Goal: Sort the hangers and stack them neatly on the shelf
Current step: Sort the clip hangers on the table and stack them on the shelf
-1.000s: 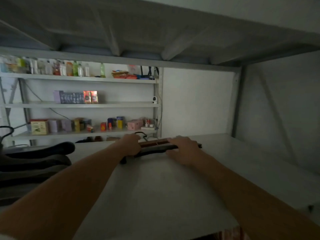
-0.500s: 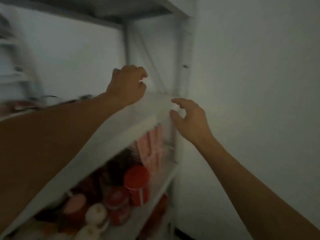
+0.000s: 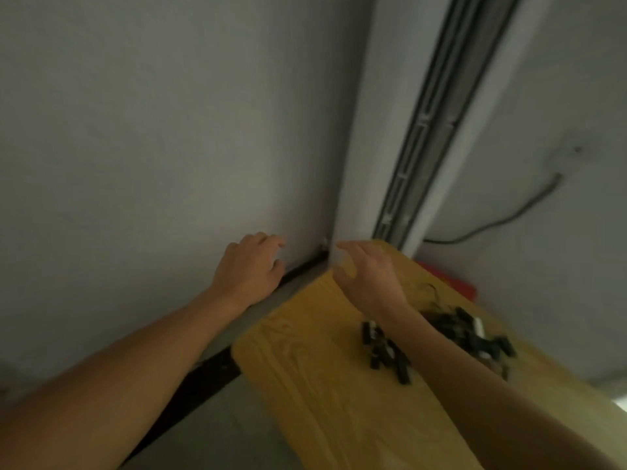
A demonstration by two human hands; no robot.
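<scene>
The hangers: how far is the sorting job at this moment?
Done: cannot be judged; no shelf or stack is in view. In hand: nothing; the left hand and right hand are both empty, over a yellow table. Left: a dark pile lies there, too blurred to tell.

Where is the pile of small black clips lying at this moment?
In the head view, the pile of small black clips lies right of centre on the yellow wooden tabletop, partly hidden beneath the right forearm.

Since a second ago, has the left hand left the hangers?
Yes. The left hand was on the hangers on the shelf; now it holds nothing, fingers loosely curled by the grey wall, left of the yellow table. No hangers in view.
</scene>
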